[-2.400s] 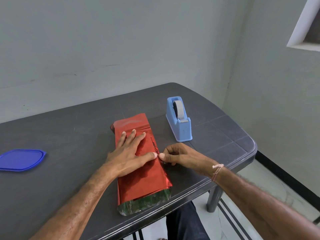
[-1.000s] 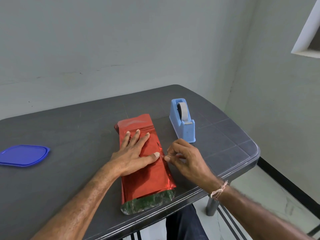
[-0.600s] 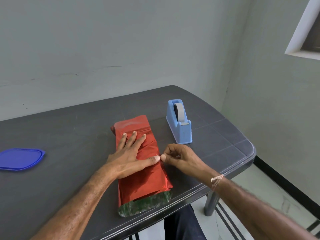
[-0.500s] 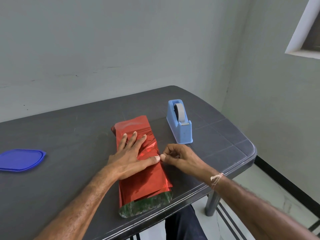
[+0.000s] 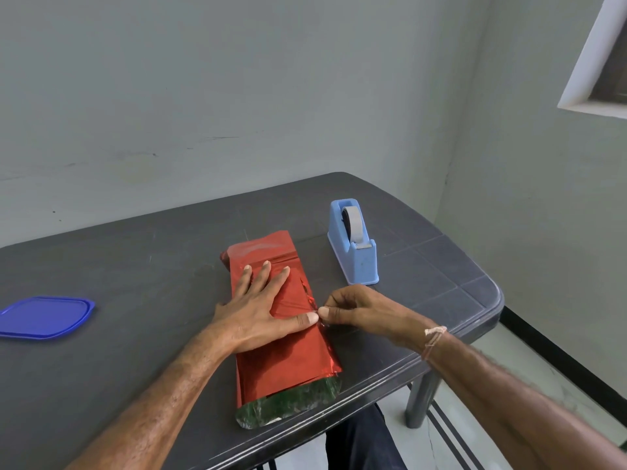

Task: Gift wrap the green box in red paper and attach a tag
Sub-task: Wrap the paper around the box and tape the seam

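At the far left of the table (image 5: 135,273) a blue lid (image 5: 45,317) is seen, well apart from the work. Next, the left hand (image 5: 258,310) is laid flat on the red paper (image 5: 288,354), with its fingers straight and pointed toward the wall and its thumb stretched rightward to the paper's right edge. The paper is thereby pressed down on the green box (image 5: 288,407), which is shown only at the open near end, close to the table's front edge. The parcel's long axis is set from that edge away toward the wall, with the far end leaning a little left, so the seam along its right side is placed directly between the two hands. Just right of the thumb tip, the right hand (image 5: 359,312) is closed in a pinch at that edge, thumb and forefinger together. Whether a strip of tape is held there cannot be told. The seam is judged nearer the right hand, so it is best fixed from that side while the paper is pinned by the left. Farther right, a blue tape dispenser (image 5: 354,245) is stood near the right hand, roughly parallel to the parcel.
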A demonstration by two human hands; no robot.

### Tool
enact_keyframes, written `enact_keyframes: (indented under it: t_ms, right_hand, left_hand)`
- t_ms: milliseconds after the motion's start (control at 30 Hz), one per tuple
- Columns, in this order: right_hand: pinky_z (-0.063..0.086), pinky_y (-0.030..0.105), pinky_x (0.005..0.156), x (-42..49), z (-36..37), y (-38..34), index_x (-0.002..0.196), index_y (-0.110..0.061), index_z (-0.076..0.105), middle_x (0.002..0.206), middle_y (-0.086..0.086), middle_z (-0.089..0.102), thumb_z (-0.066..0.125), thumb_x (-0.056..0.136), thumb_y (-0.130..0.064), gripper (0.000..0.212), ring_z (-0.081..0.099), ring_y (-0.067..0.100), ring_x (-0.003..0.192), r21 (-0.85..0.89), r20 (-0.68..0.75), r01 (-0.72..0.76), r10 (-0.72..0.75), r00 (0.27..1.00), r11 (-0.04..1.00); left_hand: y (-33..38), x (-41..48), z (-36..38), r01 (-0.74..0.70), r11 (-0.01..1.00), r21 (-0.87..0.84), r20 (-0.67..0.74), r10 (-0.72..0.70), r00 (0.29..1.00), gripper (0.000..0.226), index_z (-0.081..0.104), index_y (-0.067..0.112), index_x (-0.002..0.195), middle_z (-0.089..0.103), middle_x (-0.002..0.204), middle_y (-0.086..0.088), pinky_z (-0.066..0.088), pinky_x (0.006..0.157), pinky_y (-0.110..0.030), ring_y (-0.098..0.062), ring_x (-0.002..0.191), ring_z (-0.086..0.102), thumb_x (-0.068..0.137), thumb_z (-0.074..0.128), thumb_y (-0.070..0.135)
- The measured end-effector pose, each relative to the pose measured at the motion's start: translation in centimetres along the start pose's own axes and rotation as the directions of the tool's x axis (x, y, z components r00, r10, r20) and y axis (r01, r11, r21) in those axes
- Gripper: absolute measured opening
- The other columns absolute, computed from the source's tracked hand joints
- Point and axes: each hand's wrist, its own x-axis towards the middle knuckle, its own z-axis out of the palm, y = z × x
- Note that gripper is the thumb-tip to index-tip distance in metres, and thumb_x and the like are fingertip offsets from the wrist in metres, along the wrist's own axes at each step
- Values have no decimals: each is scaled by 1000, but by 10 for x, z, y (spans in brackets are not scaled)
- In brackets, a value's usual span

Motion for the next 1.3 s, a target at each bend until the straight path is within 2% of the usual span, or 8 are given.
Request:
enact_keyframes:
  t_ms: [167, 367, 533, 700, 833, 1000, 1167, 1300]
  right_hand:
    - [46, 24, 87, 7, -6, -5, 86, -20, 75, 86, -6, 73, 71, 95, -35, 19, 64, 3, 87, 13, 88, -116, 115, 989, 993]
    - [48, 41, 105, 19, -5, -5, 98, -13, 77, 98, 3, 74, 71, 96, -29, 17, 63, 10, 96, -77, 130, -161, 170, 977, 984]
    - [53, 46, 98, 25, 3, 3, 88, -23, 76, 92, 4, 70, 70, 97, -24, 11, 60, 14, 89, -99, 143, -87, 101, 985, 991]
    - [49, 23, 76, 25, 9, 5, 79, -29, 71, 78, -9, 67, 71, 97, -19, 20, 58, 1, 72, -127, 107, -33, 47, 993, 991]
    - [57, 32, 80, 28, 10, 4, 83, -29, 68, 87, -10, 69, 78, 90, -34, 12, 62, 5, 80, -322, 28, 4, 6, 1000, 947]
    - [53, 38, 79, 28, 16, 10, 91, -32, 55, 105, -9, 58, 78, 80, -56, 36, 57, 12, 92, -611, -83, 34, -106, 991, 791]
    - [50, 26, 76, 19, 6, 12, 95, -26, 57, 104, -3, 63, 84, 79, -46, 37, 55, 7, 84, -449, -57, 65, -101, 993, 891]
    - [52, 33, 80, 22, 16, 9, 97, -30, 57, 105, -9, 65, 81, 74, -61, 45, 61, 11, 93, -563, -105, 22, -98, 990, 826]
  left_hand:
    - [-1, 1, -2, -6, 999, 44, 16, 5, 1000, 133, -14, 54, 155, -30, 164, 18, 13, 118, -73, -15, 151, -32, 42, 22, 112]
    - [-1, 1, -1, -1, 1000, 26, 22, 1, 1000, 135, -16, 54, 154, -32, 162, 19, 12, 119, -72, -15, 150, -34, 40, 23, 113]
    - [-1, 1, 2, -13, 1000, 4, 12, 13, 1000, 130, -14, 51, 156, -32, 163, 18, 9, 124, -63, -15, 148, -36, 49, 31, 109]
    - [-1, 2, 3, -19, 1000, 13, 2, 19, 1000, 125, -14, 50, 157, -32, 163, 18, 11, 124, -62, -15, 148, -36, 56, 34, 105]
    - [-3, 2, 3, -28, 999, 17, 8, 28, 1000, 129, -15, 51, 156, -32, 162, 19, 12, 124, -62, -14, 148, -36, 50, 31, 109]
    - [-9, 2, 0, -49, 999, -10, 33, 50, 998, 132, -14, 54, 155, -31, 162, 21, 9, 125, -61, -12, 148, -36, 45, 33, 110]
    - [-9, 2, 0, -53, 998, -19, 39, 53, 998, 131, -14, 55, 155, -31, 162, 22, 8, 125, -61, -11, 147, -37, 46, 34, 109]
    - [-9, 1, -1, -57, 998, -7, 48, 57, 997, 130, -15, 54, 155, -33, 161, 22, 8, 125, -61, -12, 147, -37, 47, 34, 109]
